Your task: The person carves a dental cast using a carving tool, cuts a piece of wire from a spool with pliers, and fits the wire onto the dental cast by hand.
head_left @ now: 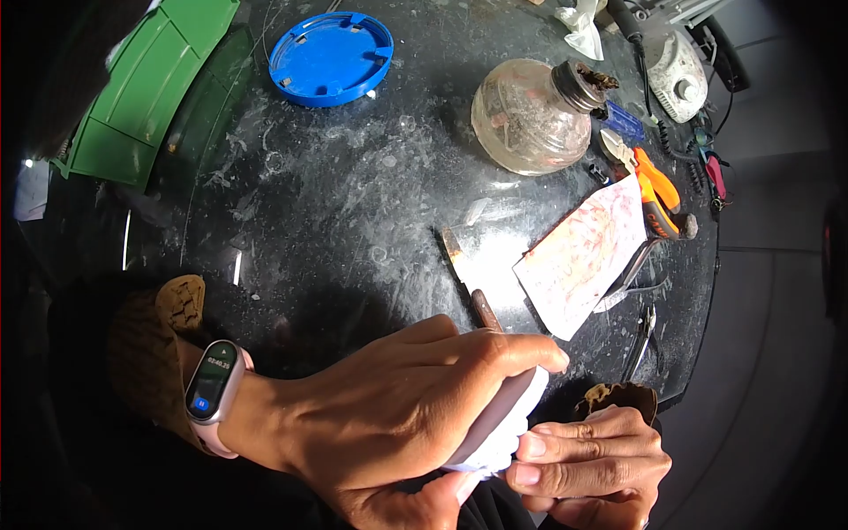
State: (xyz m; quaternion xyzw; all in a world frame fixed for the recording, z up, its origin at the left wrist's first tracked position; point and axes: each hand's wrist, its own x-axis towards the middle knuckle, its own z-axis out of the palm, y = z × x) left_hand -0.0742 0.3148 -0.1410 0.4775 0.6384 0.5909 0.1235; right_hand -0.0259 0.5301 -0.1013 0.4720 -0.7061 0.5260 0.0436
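My left hand (pixel 389 406) is wrapped over a pale, rounded dental cast (pixel 499 424) with a bumpy white edge. Its index finger reaches across the top, and the thumb presses from below. My right hand (pixel 592 464) is closed at the cast's right edge, fingertips against or very near it. Whatever lies between those fingertips is hidden. Just beyond my left knuckles, a small knife with a brown handle (pixel 484 311) rests on the table.
Dark, dusty tabletop (pixel 353 203). A glass spirit lamp (pixel 530 119) stands at the back right, near orange-handled pliers (pixel 658 190) and a red-smeared white sheet (pixel 587 256). Farther off are a blue round lid (pixel 331 57), a green bin (pixel 146 88) and a white device (pixel 678 75).
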